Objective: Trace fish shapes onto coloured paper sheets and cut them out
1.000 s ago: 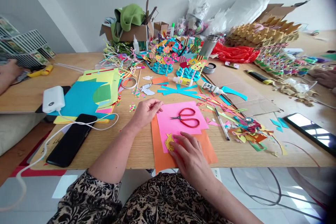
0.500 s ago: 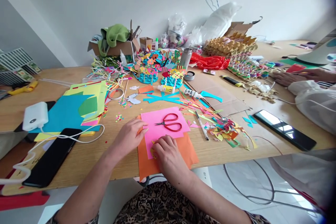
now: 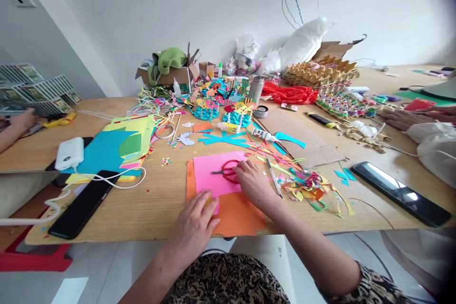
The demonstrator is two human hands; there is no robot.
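My right hand [image 3: 253,181] is over the red-handled scissors [image 3: 228,171], fingers curled onto one handle loop. The thin blades point left on a pink paper sheet [image 3: 206,161]. At the sheet's lower left, my left hand [image 3: 195,221] rests palm down, thumb apart from the fingers. Under its fingertips shows part of a small yellow paper piece [image 3: 207,201], its shape mostly covered. An orange sheet [image 3: 242,216] lies beneath the pink one, near the table's front edge.
A white pen [image 3: 273,178] and a heap of paper scraps [image 3: 313,185] lie right of the sheets. Phones [image 3: 399,192] flank both sides. Glue bottles [image 3: 263,134] and decorated paper crafts [image 3: 204,107] stand behind. Other people's hands [image 3: 401,116] show at the right and left edges.
My right hand has moved from the yellow piece up and right onto the scissors' handle. My left hand has come down onto the yellow piece. The camera view has shifted slightly.
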